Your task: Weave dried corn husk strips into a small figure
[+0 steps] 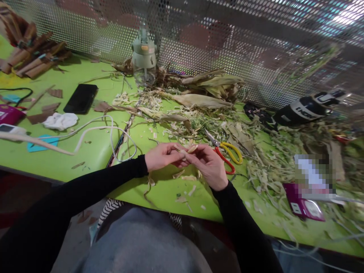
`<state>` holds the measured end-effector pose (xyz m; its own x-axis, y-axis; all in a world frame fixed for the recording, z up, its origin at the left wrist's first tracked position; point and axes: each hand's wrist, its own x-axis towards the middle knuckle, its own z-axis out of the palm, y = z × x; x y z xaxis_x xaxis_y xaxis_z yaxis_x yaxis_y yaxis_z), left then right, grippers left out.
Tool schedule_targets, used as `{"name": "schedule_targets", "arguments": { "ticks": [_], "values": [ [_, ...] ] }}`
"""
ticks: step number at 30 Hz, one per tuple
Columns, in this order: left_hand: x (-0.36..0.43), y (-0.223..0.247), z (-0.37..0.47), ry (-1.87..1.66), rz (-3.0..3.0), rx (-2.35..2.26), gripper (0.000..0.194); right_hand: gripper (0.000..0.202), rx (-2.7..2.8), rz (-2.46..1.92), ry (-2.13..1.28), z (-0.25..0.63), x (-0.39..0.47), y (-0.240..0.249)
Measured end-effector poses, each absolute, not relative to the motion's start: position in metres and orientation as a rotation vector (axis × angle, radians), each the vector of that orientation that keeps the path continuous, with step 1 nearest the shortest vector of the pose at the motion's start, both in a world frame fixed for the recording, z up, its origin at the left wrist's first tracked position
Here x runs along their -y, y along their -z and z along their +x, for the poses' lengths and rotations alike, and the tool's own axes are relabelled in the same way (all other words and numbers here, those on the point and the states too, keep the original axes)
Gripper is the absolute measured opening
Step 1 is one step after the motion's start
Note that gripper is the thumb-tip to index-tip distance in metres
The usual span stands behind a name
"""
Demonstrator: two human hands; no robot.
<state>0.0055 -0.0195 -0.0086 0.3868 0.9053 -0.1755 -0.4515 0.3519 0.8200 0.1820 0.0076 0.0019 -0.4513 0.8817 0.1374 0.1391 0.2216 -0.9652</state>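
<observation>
My left hand (163,156) and my right hand (209,163) meet above the green table, fingertips close together. Pinched between them is a small pale strip of dry husk (192,148), its ends poking out past the fingers. Most of the strip is covered by the fingers. Just right of my right hand lies a pair of scissors (217,144) with one yellow and one red handle. Several cut husk scraps (189,178) are scattered on the table below the hands.
Dry corn husks (199,100) and a clear bottle (144,62) stand along the perforated metal screen (113,34). Leftward are a black phone (81,98), crumpled tissue (60,121) and white cable (113,132). A black bottle (305,109) and purple packet (308,204) lie right.
</observation>
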Motion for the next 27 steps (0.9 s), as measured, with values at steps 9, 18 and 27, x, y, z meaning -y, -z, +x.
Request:
{"name": "schedule_targets", "arguments": {
  "ticks": [9, 18, 27],
  "values": [
    [0.019, 0.002, 0.003, -0.930, 0.656, -0.799, 0.021, 0.009, 2.099, -0.880, -0.761, 0.184, -0.011, -0.006],
    [0.018, -0.003, 0.002, -0.903, 0.657, -0.861, 0.012, 0.010, 2.217, -0.855, -0.634, 0.183, -0.010, -0.012],
    [0.018, -0.007, 0.004, -0.866, 0.761, -0.937, 0.013, 0.005, 2.232, -0.803, -0.688, 0.182, -0.010, -0.013]
  ]
}}
